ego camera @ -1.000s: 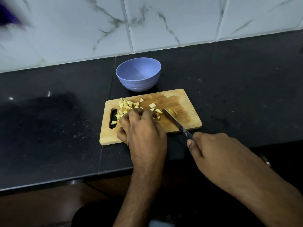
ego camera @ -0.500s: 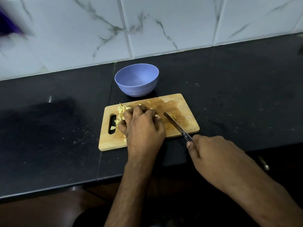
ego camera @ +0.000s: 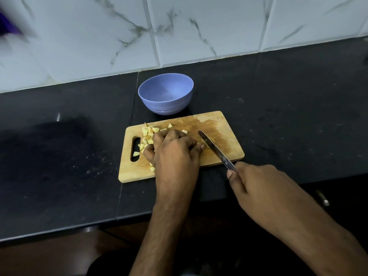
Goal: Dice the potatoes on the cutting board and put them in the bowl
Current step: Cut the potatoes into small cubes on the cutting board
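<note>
i see the left hand [ego camera: 175, 150] w/ fingers [ego camera: 159, 137] curled over the diced potatoes [ego camera: 148, 134] on the cutting board [ego camera: 223, 124], left half. right hand [ego camera: 256, 182] grips the knife [ego camera: 216, 149], blade flat on the board's right side. bowl [ego camera: 166, 104] sits just behind the board on the counter [ego camera: 59, 166].

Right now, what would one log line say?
left hand gathers dice on board | right hand holds knife | bowl empty

Head camera looks steeply down, close, at countertop [ego camera: 298, 120]
</note>
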Motion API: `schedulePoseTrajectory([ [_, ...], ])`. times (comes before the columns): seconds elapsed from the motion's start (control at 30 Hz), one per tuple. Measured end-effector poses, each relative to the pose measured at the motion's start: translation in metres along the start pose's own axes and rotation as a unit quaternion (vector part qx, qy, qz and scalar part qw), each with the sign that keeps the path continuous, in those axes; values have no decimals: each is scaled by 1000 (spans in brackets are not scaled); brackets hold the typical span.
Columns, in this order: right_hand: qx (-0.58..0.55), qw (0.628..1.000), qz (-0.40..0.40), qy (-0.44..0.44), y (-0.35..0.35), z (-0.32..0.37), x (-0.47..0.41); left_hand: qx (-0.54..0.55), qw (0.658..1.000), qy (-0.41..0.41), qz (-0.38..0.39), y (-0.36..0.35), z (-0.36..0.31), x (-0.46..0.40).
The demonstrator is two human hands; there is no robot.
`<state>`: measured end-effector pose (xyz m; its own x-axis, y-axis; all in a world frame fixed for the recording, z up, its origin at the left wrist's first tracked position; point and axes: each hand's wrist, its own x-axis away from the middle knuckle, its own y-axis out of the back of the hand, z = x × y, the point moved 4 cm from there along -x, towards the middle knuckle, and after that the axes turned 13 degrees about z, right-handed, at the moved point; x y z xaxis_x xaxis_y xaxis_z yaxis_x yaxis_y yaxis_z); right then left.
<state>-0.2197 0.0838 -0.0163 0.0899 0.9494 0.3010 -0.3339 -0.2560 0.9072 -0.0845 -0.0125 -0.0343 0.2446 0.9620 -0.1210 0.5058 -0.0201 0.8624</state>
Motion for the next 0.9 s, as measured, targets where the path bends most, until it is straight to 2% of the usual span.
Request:
schedulePoseTrajectory([
  [0.27, 3, 1000, 16, -11, -1, 8, 11, -5, 1000, -8, -10, -1, 1, 6],
  [0.63, 69, 997, -25, 8, -6, 9, 5, 0, 1000, -18, -23, -2, 1, 8],
  [0.9, 29, 999, -27, -1, 1, 11, 11, -22, 1000, -17, -15, -3, 1, 5],
])
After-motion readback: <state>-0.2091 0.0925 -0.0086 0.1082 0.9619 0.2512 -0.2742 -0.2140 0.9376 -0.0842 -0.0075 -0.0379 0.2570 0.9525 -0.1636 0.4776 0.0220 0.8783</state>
